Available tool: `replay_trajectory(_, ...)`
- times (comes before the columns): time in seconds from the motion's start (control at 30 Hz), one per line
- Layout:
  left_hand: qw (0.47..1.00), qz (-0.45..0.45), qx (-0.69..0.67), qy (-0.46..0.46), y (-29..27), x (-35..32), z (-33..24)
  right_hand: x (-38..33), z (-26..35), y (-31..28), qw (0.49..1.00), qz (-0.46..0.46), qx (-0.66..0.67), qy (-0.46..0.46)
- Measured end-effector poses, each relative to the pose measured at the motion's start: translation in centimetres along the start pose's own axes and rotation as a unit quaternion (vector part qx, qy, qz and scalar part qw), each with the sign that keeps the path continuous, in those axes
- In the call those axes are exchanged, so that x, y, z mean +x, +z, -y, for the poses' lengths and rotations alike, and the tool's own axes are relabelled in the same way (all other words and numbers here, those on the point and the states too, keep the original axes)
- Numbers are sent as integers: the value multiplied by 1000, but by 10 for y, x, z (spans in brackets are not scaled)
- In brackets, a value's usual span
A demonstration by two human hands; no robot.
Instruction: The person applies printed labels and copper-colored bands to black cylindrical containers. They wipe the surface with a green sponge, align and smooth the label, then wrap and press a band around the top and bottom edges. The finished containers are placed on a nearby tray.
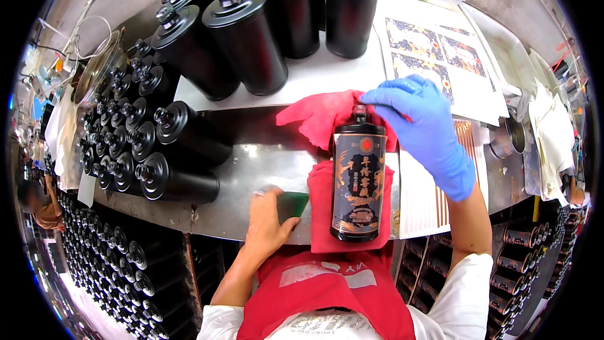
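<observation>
Keep the bottle [358, 179] steady — your left hand [265, 221] grips the green scraper [293, 203] beside it, your right hand [420, 123] at its neck [359, 113], hold unclear.

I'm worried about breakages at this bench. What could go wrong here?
The rounded labelled bottle might roll off the folded red cloth beneath it if the gloved right hand at its neck slips.
A knock could topple the tall black bottles standing close together behind.

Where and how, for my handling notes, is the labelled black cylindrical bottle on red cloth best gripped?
Probably its narrow neck, from the right: it projects beyond the wider body at the far end, with the blue-gloved right hand beside it.
</observation>
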State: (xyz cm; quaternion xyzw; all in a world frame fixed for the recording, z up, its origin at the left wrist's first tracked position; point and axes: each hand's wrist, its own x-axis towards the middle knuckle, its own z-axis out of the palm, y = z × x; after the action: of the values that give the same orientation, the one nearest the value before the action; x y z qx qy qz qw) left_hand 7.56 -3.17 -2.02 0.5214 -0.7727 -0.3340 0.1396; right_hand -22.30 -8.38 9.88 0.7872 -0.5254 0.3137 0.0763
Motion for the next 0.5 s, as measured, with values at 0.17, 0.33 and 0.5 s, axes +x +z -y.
replay_trajectory(0.17, 955, 40, -294, -19, 3, -11, 25, -71, 60, 3, 984, 116, 121, -58)
replay_trajectory(0.33, 772, -13, -630, -77, -13, -1, -20, -131, 124, -27, 977, 142, 160, 12)
replay_trajectory(0.5, 816, -92, -568, 53, -5, 40, -80, -90, 104, -13, 887, -43, 251, 386)
